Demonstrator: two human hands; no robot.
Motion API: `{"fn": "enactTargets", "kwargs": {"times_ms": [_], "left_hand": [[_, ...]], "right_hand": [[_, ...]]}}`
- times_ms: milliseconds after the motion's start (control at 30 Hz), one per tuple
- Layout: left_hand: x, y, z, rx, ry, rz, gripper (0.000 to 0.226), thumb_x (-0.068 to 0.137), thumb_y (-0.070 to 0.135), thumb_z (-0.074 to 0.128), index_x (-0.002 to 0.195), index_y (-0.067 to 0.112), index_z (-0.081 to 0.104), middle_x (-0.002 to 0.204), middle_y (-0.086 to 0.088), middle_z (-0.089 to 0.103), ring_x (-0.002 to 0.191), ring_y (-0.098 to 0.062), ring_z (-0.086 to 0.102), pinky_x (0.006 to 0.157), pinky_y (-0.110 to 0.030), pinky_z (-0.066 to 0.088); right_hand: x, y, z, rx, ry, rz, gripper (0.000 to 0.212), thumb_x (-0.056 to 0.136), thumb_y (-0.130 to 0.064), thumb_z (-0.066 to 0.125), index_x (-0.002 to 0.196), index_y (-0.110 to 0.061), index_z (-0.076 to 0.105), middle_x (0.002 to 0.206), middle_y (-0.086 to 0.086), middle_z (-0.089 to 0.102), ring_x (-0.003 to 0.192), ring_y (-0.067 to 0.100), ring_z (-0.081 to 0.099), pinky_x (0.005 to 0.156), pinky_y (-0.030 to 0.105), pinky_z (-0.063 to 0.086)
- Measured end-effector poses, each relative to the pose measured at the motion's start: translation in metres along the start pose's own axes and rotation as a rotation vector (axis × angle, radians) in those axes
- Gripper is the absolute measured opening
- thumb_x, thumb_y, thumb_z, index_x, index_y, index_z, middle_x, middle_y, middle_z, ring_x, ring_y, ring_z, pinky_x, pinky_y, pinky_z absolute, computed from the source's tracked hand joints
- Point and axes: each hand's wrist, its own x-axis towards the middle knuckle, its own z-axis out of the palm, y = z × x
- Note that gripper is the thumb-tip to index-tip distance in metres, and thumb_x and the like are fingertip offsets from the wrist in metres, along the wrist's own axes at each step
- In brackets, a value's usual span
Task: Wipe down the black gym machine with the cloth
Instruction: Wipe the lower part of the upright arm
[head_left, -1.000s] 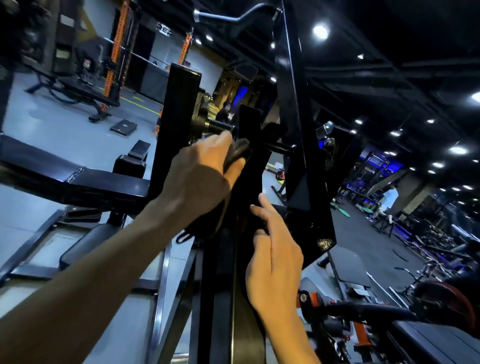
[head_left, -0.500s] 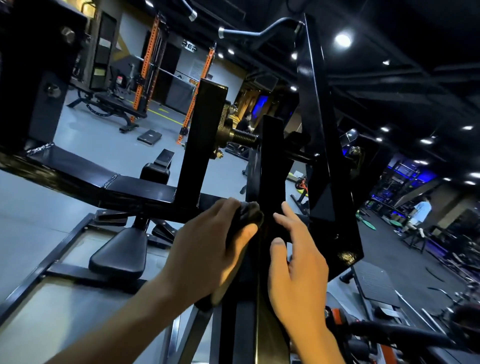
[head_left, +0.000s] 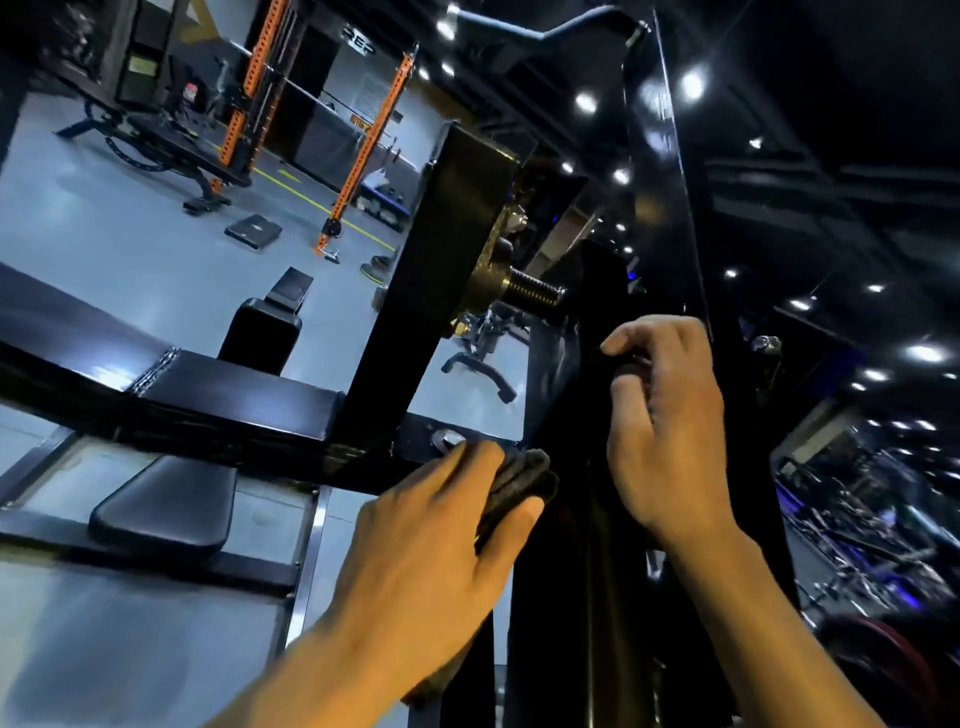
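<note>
The black gym machine (head_left: 452, 228) fills the middle of the view, with upright black posts and a threaded bolt (head_left: 535, 292) between them. My left hand (head_left: 431, 535) grips a dark folded cloth (head_left: 519, 480) and presses it against the left side of the central upright post (head_left: 587, 571). My right hand (head_left: 670, 421) sits higher on the same post, its fingers curled around the post's edge just below the bolt.
A black crossbeam (head_left: 223, 395) runs left from the machine, with a padded seat (head_left: 161, 506) below it. Orange racks (head_left: 249, 88) and a bench stand on the grey floor at the back left. More equipment and a red weight plate (head_left: 883, 654) crowd the right.
My left hand has slid the cloth down the post from near the bolt. My right hand has risen up the post and curled its fingers around the edge.
</note>
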Motion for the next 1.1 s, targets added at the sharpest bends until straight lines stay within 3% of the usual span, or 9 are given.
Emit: {"fn": "enactTargets", "kwargs": {"times_ms": [167,300,500,600,733,833,900,1000,1100], "left_hand": [[0.022,-0.007,0.005,0.053,0.02,0.025,0.028,0.103,0.06,0.035,0.102,0.036,0.048,0.083,0.017,0.052,0.06,-0.002,0.049,0.052,-0.024,0.048],[0.067,-0.008,0.003,0.129,0.087,0.047,0.023,0.104,0.052,0.044,0.104,0.029,0.051,0.083,0.014,0.054,0.059,-0.004,0.041,0.048,-0.019,0.03],[0.061,-0.013,0.004,0.101,0.044,0.074,0.028,0.106,0.049,0.039,0.109,0.025,0.052,0.085,0.011,0.055,0.059,-0.005,0.048,0.046,-0.023,0.046],[0.033,-0.013,0.003,0.087,-0.038,0.091,0.028,0.105,0.051,0.034,0.107,0.029,0.051,0.083,0.014,0.051,0.058,-0.005,0.051,0.044,-0.023,0.049],[0.061,-0.016,0.004,0.13,0.056,0.141,0.029,0.106,0.048,0.035,0.107,0.024,0.052,0.083,0.009,0.055,0.057,-0.011,0.055,0.046,-0.027,0.049],[0.093,-0.015,0.004,0.198,0.081,0.119,0.035,0.106,0.047,0.038,0.119,0.019,0.053,0.095,0.003,0.063,0.071,-0.021,0.064,0.054,-0.03,0.043],[0.092,-0.017,0.005,0.204,0.075,0.129,0.033,0.105,0.045,0.04,0.117,0.018,0.054,0.093,0.003,0.062,0.067,-0.02,0.061,0.053,-0.028,0.038],[0.06,-0.014,0.0,0.172,0.0,0.151,0.025,0.106,0.043,0.039,0.107,0.022,0.053,0.082,0.008,0.054,0.053,-0.008,0.042,0.044,-0.02,0.033],[0.036,-0.014,0.0,0.169,-0.078,0.16,0.024,0.104,0.046,0.036,0.104,0.026,0.05,0.08,0.012,0.049,0.049,-0.006,0.043,0.039,-0.018,0.037]], "right_hand": [[-0.002,0.005,0.006,0.024,0.035,-0.013,0.03,0.089,0.001,0.045,0.108,-0.016,0.061,0.116,-0.002,0.05,0.1,0.002,0.052,0.08,0.007,0.038],[0.001,0.005,0.009,0.036,0.039,0.005,0.03,0.088,0.0,0.046,0.106,-0.019,0.06,0.116,-0.001,0.051,0.105,0.007,0.053,0.083,0.008,0.038],[0.0,0.004,0.009,0.052,0.042,0.004,0.032,0.087,-0.002,0.045,0.106,-0.022,0.06,0.117,-0.002,0.052,0.113,0.013,0.055,0.092,0.021,0.045],[-0.001,0.002,0.009,0.055,0.037,0.017,0.031,0.086,-0.003,0.045,0.107,-0.022,0.06,0.119,-0.003,0.052,0.116,0.012,0.054,0.095,0.019,0.044],[0.0,0.0,0.01,0.036,0.038,0.018,0.031,0.086,-0.004,0.046,0.107,-0.022,0.059,0.118,-0.002,0.052,0.114,0.01,0.054,0.095,0.014,0.04],[-0.001,-0.001,0.01,0.025,0.048,0.032,0.031,0.085,-0.003,0.047,0.106,-0.022,0.059,0.118,-0.002,0.053,0.112,0.009,0.054,0.091,0.008,0.037],[-0.002,-0.002,0.011,0.02,0.051,0.037,0.031,0.085,-0.003,0.048,0.107,-0.022,0.06,0.118,-0.001,0.053,0.113,0.008,0.053,0.089,0.007,0.036],[-0.004,-0.003,0.011,0.021,0.056,0.042,0.032,0.085,-0.003,0.048,0.107,-0.021,0.06,0.119,-0.001,0.053,0.114,0.005,0.053,0.089,0.005,0.035],[-0.005,-0.003,0.012,0.015,0.057,0.043,0.031,0.085,-0.003,0.048,0.108,-0.019,0.061,0.118,-0.001,0.053,0.111,0.007,0.054,0.087,0.006,0.037]]}}
